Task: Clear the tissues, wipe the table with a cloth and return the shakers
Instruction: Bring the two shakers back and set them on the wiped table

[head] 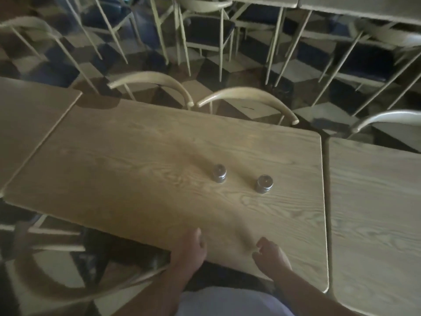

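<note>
Two hands at table (136,156) near edge | left hand (190,253) loosely curled, grip empty | right hand (271,256) same

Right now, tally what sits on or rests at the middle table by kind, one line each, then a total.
Shakers: 2, the left shaker and the right shaker, both upright on the table, standing apart.
Hands: 2, the left hand and the right hand at the near edge, both empty.
Tissues: 0 visible.
Cloths: 0 visible.
Total: 4
</note>
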Tool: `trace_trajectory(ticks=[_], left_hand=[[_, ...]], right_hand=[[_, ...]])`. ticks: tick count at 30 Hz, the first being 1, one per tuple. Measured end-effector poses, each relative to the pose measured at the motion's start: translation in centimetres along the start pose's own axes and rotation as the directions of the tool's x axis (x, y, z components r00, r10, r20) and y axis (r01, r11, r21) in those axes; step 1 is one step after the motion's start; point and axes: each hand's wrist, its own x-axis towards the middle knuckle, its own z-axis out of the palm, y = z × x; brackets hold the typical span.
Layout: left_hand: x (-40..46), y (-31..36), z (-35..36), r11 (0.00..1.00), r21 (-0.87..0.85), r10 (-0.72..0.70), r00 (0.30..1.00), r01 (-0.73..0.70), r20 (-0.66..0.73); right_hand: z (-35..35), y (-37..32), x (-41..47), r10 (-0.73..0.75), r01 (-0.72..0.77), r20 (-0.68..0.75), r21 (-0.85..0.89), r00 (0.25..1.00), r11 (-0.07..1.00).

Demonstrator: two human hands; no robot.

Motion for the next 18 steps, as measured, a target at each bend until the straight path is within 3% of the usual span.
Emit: trace_trajectory(ticks=[10,14,18], left_hand=[[5.2,3.2,-2.2,0.979,0.137,0.145,0.987,-0.153,0.067],[8.6,5.4,-3.9,0.998,-0.065,-0.006,0.999,0.003,-0.047],[11.4,7.8,-5.3,0.981,-0.188,0.013,0.986,-0.045,-0.165]], right_hand=[[-0.5,-2.1,0.6,0.217,-0.214,-0.027,0.083,0.976,0.973],[-2.5,-3.7,2.6,0.302,-0.279,-0.109,0.186,0.947,0.942],[-6.0,-6.2,6.0,0.321,-0.233,-0.274,0.309,0.907,0.922]])
